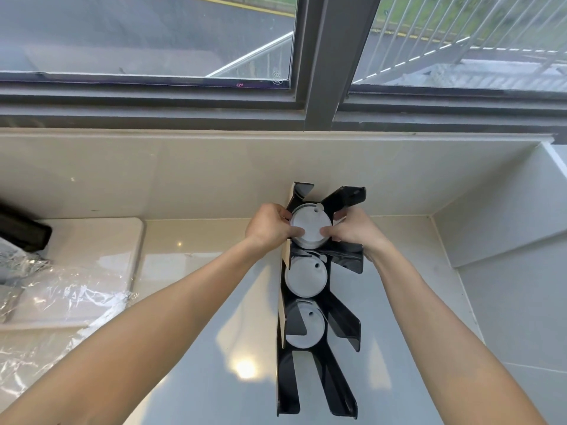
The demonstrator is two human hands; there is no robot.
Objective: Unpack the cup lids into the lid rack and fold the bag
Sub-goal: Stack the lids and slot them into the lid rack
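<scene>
Both hands, left [270, 227] and right [352, 228], grasping white lid stack [310, 223], steadying it into black lid rack [319, 302] top slot.

Both hands were up at the far end of the black lid rack [319, 305], which lay along the pale countertop [196, 348] with its end against the backsplash. The left hand [270, 227] and the right hand [352, 228] gripped a stack of white lids [310, 225] from either side, thumbs pressed on the top lid, setting it in the uppermost slot. Two more slots below held a second stack [305, 276] and a third stack [302, 325]; the nearest slot held none. Off to the left, a crumpled clear plastic bag [61, 299] lay partly on a white board [92, 240]. A dark-framed window [319, 65] ran above the counter.
</scene>
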